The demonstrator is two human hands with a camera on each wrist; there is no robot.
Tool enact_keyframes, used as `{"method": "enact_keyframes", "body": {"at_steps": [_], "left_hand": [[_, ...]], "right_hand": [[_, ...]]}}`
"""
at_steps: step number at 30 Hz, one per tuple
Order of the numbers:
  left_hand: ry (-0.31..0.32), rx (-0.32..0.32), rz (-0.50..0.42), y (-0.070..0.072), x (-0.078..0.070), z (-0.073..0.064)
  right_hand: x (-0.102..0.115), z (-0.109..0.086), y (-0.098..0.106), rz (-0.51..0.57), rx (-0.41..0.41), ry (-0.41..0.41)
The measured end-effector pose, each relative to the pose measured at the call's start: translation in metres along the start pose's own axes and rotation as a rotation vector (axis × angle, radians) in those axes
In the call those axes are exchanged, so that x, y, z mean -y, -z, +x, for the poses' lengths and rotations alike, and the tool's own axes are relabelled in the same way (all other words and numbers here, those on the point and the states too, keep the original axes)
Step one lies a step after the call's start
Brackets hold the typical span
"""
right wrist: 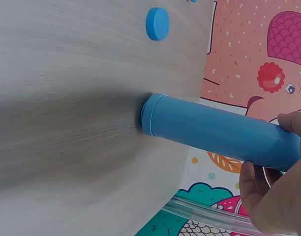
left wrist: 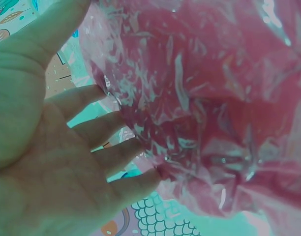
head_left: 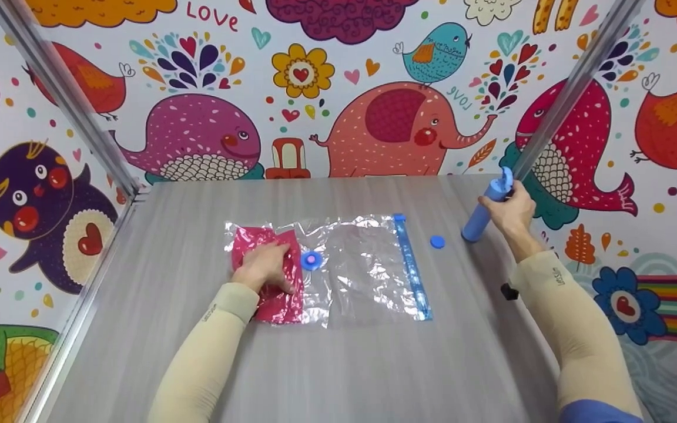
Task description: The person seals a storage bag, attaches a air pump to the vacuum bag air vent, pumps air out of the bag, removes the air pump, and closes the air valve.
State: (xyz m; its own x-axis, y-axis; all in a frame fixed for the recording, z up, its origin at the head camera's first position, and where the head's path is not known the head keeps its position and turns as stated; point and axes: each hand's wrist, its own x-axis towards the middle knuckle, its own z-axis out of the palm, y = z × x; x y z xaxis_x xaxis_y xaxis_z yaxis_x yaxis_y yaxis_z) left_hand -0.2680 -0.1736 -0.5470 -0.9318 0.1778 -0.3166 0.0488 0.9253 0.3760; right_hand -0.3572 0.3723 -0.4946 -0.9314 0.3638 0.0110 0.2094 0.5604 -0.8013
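Observation:
A clear vacuum storage bag (head_left: 362,276) lies flat on the table, with pink fabric (head_left: 287,308) filling its left end. My left hand (head_left: 265,265) rests on that pink end, and in the left wrist view its fingers reach spread and nearly straight to the crinkled plastic. Beside the fabric sits the bag's round blue valve (head_left: 311,260) with a pink centre. At the right, my right hand (head_left: 513,212) grips the upper part of a blue hand pump (right wrist: 214,128), whose lower end is at the tabletop. A round blue cap (head_left: 437,241) lies between bag and pump.
The bag's blue zip strip (head_left: 412,273) runs along its right edge, with a slider (head_left: 399,218) at the far end. Cartoon-printed walls (head_left: 291,129) and metal posts (head_left: 62,94) border the grey table (head_left: 338,376).

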Motion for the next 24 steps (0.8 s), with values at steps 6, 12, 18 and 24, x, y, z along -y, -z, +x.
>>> {"method": "enact_keyframes", "body": {"at_steps": [6, 12, 18, 24], "left_hand": [[-0.003, -0.001, 0.004, 0.0, 0.001, 0.0], [0.002, 0.004, 0.014, 0.0, 0.001, 0.001], [0.001, -0.001, 0.008, 0.0, 0.0, 0.0], [0.002, -0.003, 0.002, 0.0, 0.0, 0.0]], "right_hand": [[-0.008, -0.002, -0.003, -0.02, 0.049, -0.032], [-0.016, -0.005, -0.01, -0.013, 0.061, -0.048], [-0.019, -0.003, -0.013, -0.048, 0.078, -0.076], [-0.022, -0.002, -0.014, -0.051, 0.098, -0.104]]}}
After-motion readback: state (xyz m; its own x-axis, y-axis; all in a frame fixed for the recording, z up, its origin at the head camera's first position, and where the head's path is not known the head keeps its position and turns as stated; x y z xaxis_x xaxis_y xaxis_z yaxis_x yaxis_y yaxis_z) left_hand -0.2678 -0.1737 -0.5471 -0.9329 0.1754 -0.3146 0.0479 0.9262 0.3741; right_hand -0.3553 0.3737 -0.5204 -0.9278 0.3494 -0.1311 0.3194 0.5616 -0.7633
